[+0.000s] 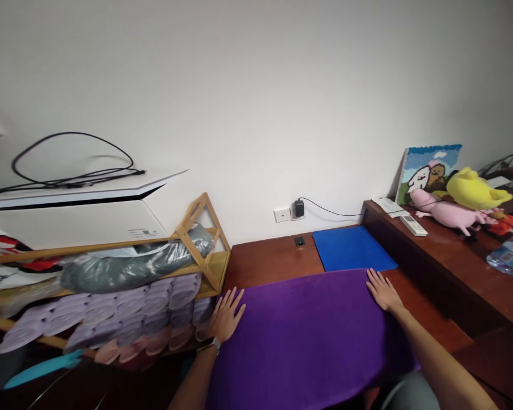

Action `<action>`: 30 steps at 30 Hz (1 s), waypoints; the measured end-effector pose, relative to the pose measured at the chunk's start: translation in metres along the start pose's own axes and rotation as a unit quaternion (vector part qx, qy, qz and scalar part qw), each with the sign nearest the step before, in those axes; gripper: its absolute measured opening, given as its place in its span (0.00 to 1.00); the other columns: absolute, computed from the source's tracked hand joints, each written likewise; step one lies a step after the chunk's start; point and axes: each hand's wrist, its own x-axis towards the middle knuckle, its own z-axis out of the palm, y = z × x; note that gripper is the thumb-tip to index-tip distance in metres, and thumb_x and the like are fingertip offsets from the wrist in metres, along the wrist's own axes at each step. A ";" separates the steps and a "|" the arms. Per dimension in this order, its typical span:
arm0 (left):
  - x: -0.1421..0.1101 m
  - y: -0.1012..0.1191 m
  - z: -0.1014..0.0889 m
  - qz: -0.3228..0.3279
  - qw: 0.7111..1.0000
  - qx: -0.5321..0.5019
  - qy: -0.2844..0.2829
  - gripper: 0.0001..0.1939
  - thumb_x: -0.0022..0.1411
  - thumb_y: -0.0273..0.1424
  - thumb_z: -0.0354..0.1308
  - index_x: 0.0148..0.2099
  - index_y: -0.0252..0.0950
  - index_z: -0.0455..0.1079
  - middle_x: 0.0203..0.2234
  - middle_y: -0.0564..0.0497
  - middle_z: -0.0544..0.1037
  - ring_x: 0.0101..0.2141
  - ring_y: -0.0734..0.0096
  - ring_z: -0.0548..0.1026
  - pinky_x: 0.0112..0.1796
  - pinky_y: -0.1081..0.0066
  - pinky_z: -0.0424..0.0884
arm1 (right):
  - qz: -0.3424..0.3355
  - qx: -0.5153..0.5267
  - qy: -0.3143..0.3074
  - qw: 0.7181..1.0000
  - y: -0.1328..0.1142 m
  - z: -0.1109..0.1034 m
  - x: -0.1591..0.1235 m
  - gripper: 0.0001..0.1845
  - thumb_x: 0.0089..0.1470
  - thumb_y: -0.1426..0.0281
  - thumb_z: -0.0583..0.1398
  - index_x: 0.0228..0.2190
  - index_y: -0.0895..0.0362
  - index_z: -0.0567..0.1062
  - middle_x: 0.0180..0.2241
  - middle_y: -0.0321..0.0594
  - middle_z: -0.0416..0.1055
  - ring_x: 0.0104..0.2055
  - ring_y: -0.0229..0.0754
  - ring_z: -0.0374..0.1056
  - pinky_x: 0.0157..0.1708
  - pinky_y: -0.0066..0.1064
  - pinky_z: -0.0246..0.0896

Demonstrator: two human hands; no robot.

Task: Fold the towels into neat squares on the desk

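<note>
A brown tabletop [265,259] is set against a plain white wall [256,114]. On it a purple cloth [312,336] is spread, its far edge reaching the near side of a blue mat [353,249]. The cloth's far left corner is touched by the left hand [226,319], and its far right corner by the right hand [383,291]; both hands are open, palms down, with the fingers apart and nothing gripped. Beyond the tabletop's far edge, a black plug [299,208] is fitted at the wall beside a white plate [283,215].

To the right, a raised brown surface [465,273] is occupied by a remote [414,226], a pink toy [447,213], a yellow toy [474,189], a clear bottle [511,258] and a leaning picture [431,168]. To the left, pale purple slippers [141,302] are lined up in a wooden rack [192,249], above them a grey bundle [115,276] wrapped in plastic. Higher up, a black cable [81,181] is seen looped on a white box [68,222].
</note>
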 end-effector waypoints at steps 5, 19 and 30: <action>0.005 0.000 -0.015 0.006 0.999 0.029 -0.029 0.30 0.74 0.45 0.43 0.73 0.42 0.59 0.71 0.43 0.61 0.70 0.52 0.60 0.67 0.47 0.57 | 0.005 0.004 -0.001 1.000 0.001 -0.006 0.000 0.39 0.69 0.52 0.38 0.74 0.54 0.45 0.76 0.37 0.38 0.77 0.48 0.35 0.73 0.50 0.33; -0.041 0.255 -0.022 0.138 0.987 -0.080 -0.029 0.28 0.77 0.40 0.38 0.75 0.43 0.55 0.71 0.47 0.62 0.71 0.60 0.58 0.69 0.51 0.55 | -0.260 0.118 0.028 0.958 -0.229 0.002 -0.131 0.34 0.71 0.58 0.40 0.72 0.57 0.54 0.73 0.43 0.52 0.75 0.46 0.45 0.73 0.46 0.40; -0.111 0.061 -0.042 -0.058 0.998 0.005 -0.034 0.31 0.75 0.46 0.42 0.75 0.44 0.55 0.73 0.44 0.58 0.70 0.53 0.58 0.67 0.46 0.55 | 0.007 0.024 0.008 1.000 -0.012 -0.006 -0.123 0.40 0.68 0.55 0.39 0.72 0.64 0.52 0.74 0.46 0.47 0.76 0.50 0.41 0.73 0.48 0.35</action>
